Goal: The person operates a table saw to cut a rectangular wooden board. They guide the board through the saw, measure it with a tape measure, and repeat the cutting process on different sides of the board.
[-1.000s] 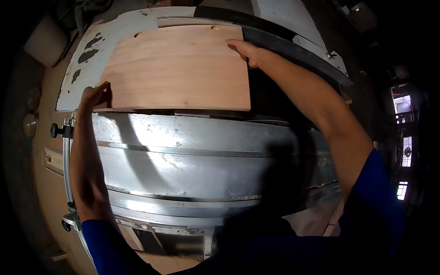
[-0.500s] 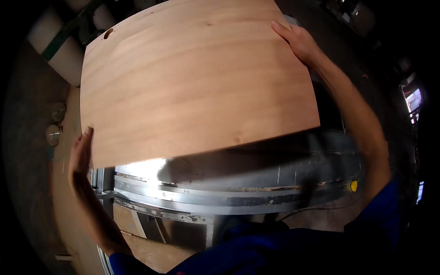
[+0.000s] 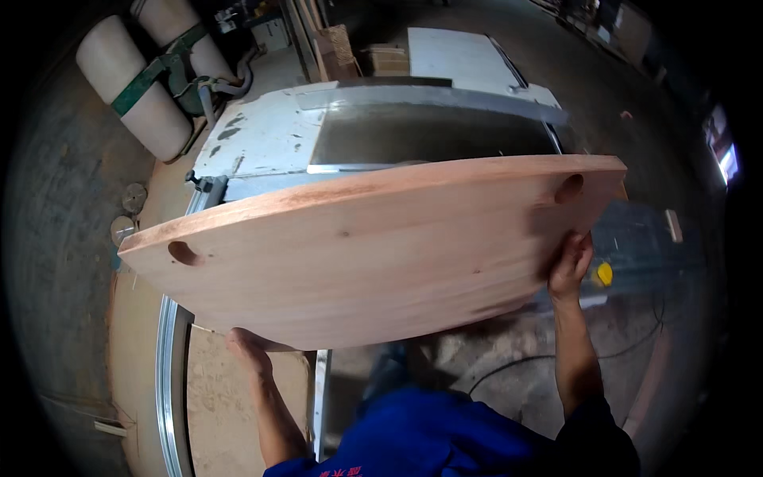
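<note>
I hold a pale wooden board (image 3: 350, 262) up in front of me, tilted so that its far long edge faces upward. Near its upper corners are two round recesses, a left recess (image 3: 184, 253) and a right recess (image 3: 569, 189). My left hand (image 3: 250, 351) grips the lower edge toward the left, its fingers mostly hidden by the board. At the right end my right hand (image 3: 571, 269) is closed on the board, below the right recess. Behind the board stands a machine table (image 3: 266, 131) with a dark, glossy panel (image 3: 429, 131) on it.
A metal rail (image 3: 168, 381) runs along the left side, with a clamp knob (image 3: 193, 180) farther up. White dust-collector bags (image 3: 151, 111) stand at the far left. To the right is a small yellow object (image 3: 604, 274). A dark cable (image 3: 524, 359) trails across the floor.
The board has come lower and tilted, so its thick edge and a second recess now show. Both hands have shifted to its lower part, and the machine table behind has come into view.
</note>
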`<state>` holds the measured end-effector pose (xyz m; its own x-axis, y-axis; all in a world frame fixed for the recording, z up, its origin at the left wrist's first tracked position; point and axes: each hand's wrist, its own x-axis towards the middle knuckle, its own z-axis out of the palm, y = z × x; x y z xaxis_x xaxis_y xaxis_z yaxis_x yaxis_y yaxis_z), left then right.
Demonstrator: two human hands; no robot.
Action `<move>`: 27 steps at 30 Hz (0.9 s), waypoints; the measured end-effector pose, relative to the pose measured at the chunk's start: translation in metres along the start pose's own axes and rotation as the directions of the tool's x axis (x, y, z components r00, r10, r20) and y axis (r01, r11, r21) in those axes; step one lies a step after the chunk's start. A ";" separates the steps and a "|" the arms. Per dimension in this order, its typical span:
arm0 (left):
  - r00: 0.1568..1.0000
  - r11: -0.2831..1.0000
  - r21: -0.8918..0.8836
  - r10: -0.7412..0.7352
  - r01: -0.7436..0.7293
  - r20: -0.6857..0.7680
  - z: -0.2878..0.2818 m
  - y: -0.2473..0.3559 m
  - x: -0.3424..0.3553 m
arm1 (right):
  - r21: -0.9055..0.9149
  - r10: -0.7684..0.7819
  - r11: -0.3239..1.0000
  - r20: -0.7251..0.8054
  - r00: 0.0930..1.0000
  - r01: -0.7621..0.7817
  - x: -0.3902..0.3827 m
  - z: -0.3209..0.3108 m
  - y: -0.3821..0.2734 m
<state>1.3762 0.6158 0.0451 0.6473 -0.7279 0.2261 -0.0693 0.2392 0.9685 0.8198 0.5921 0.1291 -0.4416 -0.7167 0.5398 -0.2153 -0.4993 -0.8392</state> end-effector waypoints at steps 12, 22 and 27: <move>0.939 0.947 0.166 -0.302 0.276 0.165 -0.145 -0.016 -0.096 | -0.092 0.109 0.990 0.021 0.994 -0.107 -0.097 -0.085 -0.061; 0.680 0.602 0.317 -0.632 0.733 -0.372 -0.250 0.055 -0.175 | -0.254 0.690 0.643 0.600 0.403 -0.722 -0.163 0.130 -0.011; 0.551 0.595 0.040 -0.714 0.803 -0.432 -0.267 0.036 -0.211 | -0.471 0.712 0.659 0.641 0.285 -0.587 -0.187 0.234 0.061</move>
<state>1.4395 0.9492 0.0041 0.7341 -0.2940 -0.6121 0.4481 -0.4675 0.7620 1.0935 0.5816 -0.0076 0.2792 -0.8722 -0.4016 -0.2930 0.3208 -0.9007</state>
